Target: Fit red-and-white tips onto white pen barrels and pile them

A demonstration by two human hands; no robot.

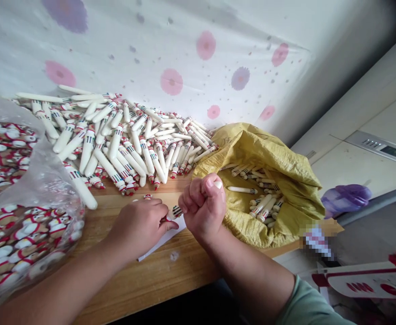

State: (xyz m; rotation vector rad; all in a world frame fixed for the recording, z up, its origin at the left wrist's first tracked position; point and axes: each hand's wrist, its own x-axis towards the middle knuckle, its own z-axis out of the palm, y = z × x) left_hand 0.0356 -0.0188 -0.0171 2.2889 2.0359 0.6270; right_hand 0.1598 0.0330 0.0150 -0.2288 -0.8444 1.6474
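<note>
Over the wooden bench [171,280], just left of the yellow sack [272,143], the right hand [203,207] has its fingers around a white pen [177,211] and the left hand [139,228], fingers close together, hold unclear, is at its striped end, apparently working there, with steady alignment needed next.

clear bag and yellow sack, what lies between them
In the head view, a pile of white pens lies between the clear bag and yellow sack, with left hand and right hand in front.
</note>
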